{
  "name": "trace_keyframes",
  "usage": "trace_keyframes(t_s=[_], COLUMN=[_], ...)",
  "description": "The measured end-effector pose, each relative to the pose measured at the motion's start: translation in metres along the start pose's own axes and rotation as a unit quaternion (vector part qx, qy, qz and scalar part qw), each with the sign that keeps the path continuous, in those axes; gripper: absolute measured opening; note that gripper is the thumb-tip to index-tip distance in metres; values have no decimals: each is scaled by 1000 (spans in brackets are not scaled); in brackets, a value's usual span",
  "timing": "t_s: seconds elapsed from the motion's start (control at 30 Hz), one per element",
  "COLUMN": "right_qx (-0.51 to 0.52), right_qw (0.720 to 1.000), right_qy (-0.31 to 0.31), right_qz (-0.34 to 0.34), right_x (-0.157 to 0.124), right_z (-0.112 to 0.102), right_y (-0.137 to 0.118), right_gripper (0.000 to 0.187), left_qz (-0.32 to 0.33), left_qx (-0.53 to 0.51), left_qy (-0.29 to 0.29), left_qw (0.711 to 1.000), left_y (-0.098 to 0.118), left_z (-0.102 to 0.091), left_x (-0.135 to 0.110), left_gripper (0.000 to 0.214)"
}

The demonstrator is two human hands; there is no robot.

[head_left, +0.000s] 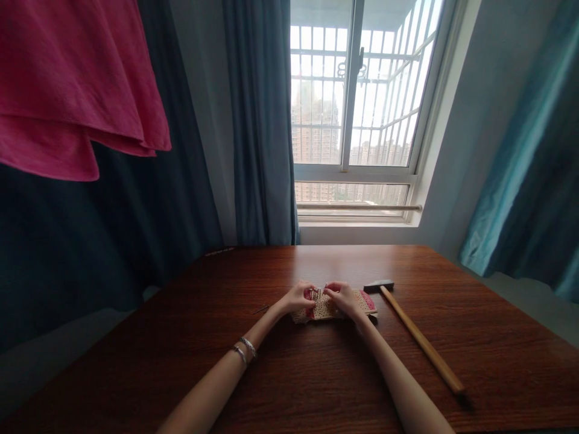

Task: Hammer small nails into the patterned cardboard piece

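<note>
A small pale board (326,309) with dots and pink patches lies on the dark wooden table (316,367). Thin nails stand up from it near its middle. My left hand (298,296) rests on the board's left part, fingers curled and pinched at the nails. My right hand (344,296) sits on the right part, fingertips pinched together close to the same nails. The two hands almost touch. What the fingertips hold is too small to name.
A hammer (414,333) with a long wooden handle lies to the right of the board, its head near my right hand. A thin dark nail (261,309) lies left of my left hand. Window and blue curtains stand behind the table; pink cloth (76,90) hangs upper left.
</note>
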State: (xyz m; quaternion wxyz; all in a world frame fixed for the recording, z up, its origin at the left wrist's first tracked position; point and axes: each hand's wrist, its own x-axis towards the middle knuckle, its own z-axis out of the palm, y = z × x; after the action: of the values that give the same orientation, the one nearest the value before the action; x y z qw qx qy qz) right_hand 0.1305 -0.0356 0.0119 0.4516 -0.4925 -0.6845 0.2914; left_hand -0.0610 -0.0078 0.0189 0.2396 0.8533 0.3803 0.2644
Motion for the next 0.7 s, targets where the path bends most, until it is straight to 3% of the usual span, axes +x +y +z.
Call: trace_keyframes(t_s=[0.23, 0.7], right_qx=[-34, -75], right_qw=[999, 997], right_qy=[4, 1], right_qz=[-5, -10], right_x=[-1, 2], right_z=[5, 6], right_y=[2, 7], right_gripper=[27, 23], left_qz=[-23, 3], left_qx=[-19, -13], left_qy=[12, 3], left_qw=[999, 1000], left_y=[1, -6], left_z=[8, 11], left_x=[1, 3], left_gripper=[27, 27])
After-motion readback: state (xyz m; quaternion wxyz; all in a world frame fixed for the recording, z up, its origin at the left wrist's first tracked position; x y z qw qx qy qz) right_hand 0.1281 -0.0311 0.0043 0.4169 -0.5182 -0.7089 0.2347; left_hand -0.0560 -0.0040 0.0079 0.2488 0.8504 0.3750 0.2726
